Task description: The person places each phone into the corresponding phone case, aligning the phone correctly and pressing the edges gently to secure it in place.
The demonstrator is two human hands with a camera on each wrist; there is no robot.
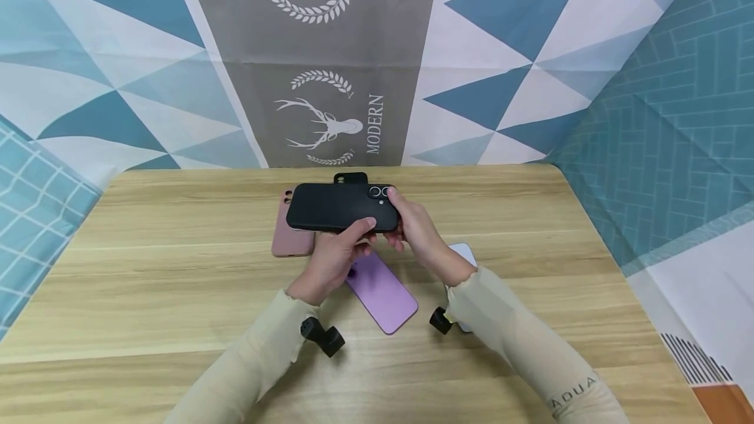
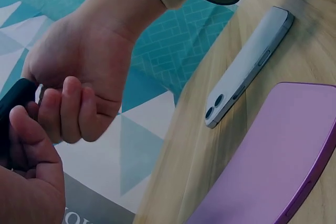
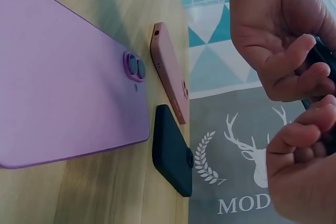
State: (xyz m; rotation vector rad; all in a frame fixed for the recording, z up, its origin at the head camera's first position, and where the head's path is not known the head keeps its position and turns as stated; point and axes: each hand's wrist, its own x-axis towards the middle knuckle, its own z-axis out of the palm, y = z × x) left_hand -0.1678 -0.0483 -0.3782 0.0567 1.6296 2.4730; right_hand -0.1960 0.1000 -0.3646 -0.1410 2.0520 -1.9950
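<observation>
Both hands hold a black phone (image 1: pixel 336 207), its back and ringed camera lenses facing up, above the table. My left hand (image 1: pixel 334 260) grips its lower edge near the right end, thumb lying on the back. At the camera end, my right hand (image 1: pixel 425 235) pinches the phone, thumb beside the lenses. Beneath the hands lies a purple phone (image 1: pixel 385 296), back up. A pink phone (image 3: pixel 169 69) and another black phone (image 3: pixel 170 153) lie farther back, partly covered in the head view. A pale silver-blue phone (image 2: pixel 252 64) lies under the right forearm.
The wooden table (image 1: pixel 147 280) ends at a back edge against a patterned cloth (image 1: pixel 330 38) with deer and blue triangles. Teal tile-patterned cloth (image 1: pixel 677 103) hangs at the right. Small black wrist cameras (image 1: pixel 323 337) sit at both cuffs.
</observation>
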